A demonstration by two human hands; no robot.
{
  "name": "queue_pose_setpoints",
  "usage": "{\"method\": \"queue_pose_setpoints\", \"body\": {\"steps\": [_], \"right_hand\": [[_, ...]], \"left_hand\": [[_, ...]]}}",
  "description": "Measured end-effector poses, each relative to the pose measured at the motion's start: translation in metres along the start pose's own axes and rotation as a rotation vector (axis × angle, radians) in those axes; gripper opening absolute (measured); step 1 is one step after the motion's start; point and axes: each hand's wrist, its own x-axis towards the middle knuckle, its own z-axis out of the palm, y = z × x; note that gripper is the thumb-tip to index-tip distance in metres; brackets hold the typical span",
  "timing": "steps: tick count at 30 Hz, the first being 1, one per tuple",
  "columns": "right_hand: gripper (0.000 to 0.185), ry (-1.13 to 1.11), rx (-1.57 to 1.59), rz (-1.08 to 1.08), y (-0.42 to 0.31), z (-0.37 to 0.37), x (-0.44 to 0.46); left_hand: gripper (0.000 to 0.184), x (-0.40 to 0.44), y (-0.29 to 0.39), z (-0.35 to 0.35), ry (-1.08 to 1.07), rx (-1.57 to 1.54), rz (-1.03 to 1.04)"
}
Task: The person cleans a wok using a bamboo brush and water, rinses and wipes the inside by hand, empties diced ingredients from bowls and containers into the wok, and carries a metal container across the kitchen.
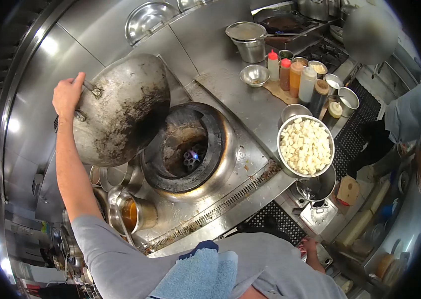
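Steel walls rise behind a steel bench (pixel 220 87), into which a round burner (pixel 216 144) is set, a small blue flame (pixel 194 156) showing deep inside its ring. Left of the burner, the person's left hand (pixel 67 97) grips a large wok (pixel 126 109) by its side handle, holding it tilted, its scorched outer side turned toward the view. Below the wok, a pot (pixel 146 214) of orange-brown liquid stands with a ladle (pixel 116 193) across it. Right of the burner sit a bowl (pixel 333 149) heaped with pale cubes (pixel 304 144) and, beyond it, a cluster of squeeze bottles (pixel 307 83). Low at the right is what seems to be the person's right hand (pixel 310 244), near something reddish; it is too small and shaded to tell whether it holds anything. A blue towel (pixel 195 274) lies against the grey shirt (pixel 116 259).
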Motion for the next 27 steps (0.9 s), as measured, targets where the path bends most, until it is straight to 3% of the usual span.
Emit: {"method": "queue_pose_setpoints", "body": {"steps": [7, 10, 11, 14, 15, 19, 25, 27], "right_hand": [[0.021, 0.034, -0.056, 0.041, 0.005, -0.016, 0.01], [0.021, -0.03, 0.142, 0.173, 0.013, -0.028, 0.027], [0.021, -0.099, 0.427, 0.299, 0.012, -0.033, 0.031], [0.022, -0.006, 0.067, 0.092, 0.012, -0.032, 0.026], [0.023, -0.08, 0.22, 0.206, 0.004, -0.039, 0.024], [0.022, 0.024, 0.016, -0.035, -0.013, -0.027, -0.013], [0.022, 0.012, 0.106, -0.043, 0.004, -0.022, -0.022], [0.022, 0.029, -0.103, -0.077, -0.013, -0.018, -0.05]], "left_hand": [[0.063, 0.019, 0.008, 0.003, 0.004, 0.054, -0.001], [0.065, 0.027, 0.005, 0.005, -0.027, 0.058, -0.011], [0.066, 0.032, 0.004, 0.006, -0.039, 0.065, -0.023], [0.068, 0.041, 0.005, 0.006, -0.03, 0.059, -0.036], [0.068, 0.044, 0.005, 0.005, -0.018, 0.052, -0.038], [0.069, 0.053, 0.009, 0.005, -0.043, 0.044, -0.013], [0.074, 0.081, 0.003, 0.018, -0.017, 0.052, 0.042], [0.075, 0.088, 0.004, 0.018, -0.013, 0.057, 0.043]]}}
